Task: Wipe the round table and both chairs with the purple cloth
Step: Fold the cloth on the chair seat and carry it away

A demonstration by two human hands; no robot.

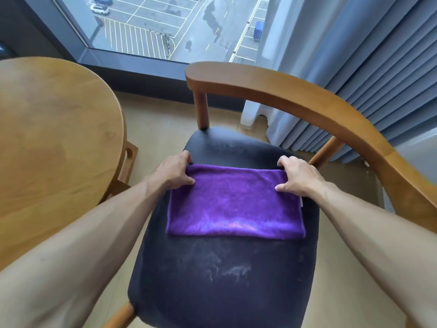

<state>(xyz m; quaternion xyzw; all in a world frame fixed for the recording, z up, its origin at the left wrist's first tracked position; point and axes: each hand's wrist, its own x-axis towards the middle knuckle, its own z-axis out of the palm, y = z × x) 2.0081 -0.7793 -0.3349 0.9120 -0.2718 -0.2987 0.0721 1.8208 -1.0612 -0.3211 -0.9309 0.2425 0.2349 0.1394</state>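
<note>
From the head view I take the chair (272, 138) as my landmark: its dark padded seat (224, 280) fills the middle of the picture and its curved wooden backrest (307, 100) sweeps round the far and right side. The purple cloth (234, 204) lies folded into a flat rectangle on the seat, roughly at its centre, with bare dark padding showing both beyond it and on the near side. My left hand (175, 171) grips the cloth's far left corner, thumb on top and fingers curled over the far edge; my right hand (300, 176) holds the far right corner the same way, so both sets of fingers are grasping the cloth rather than lying flat on it. The seat's near part carries pale streaks and smudges. The round tabletop (54, 143) stands just left of the chair, apart from it, and looks bare in the part I can see. Beyond the chair is a window (165, 27) and to its right hang grey curtains (378, 67). I judge the step in hand to be wiping this chair's seat, or squaring up the cloth for it. The next move, I think, calls for pressing down and drawing the cloth toward the near edge across those streaks, then doing the backrest; I see no second chair here.
</note>
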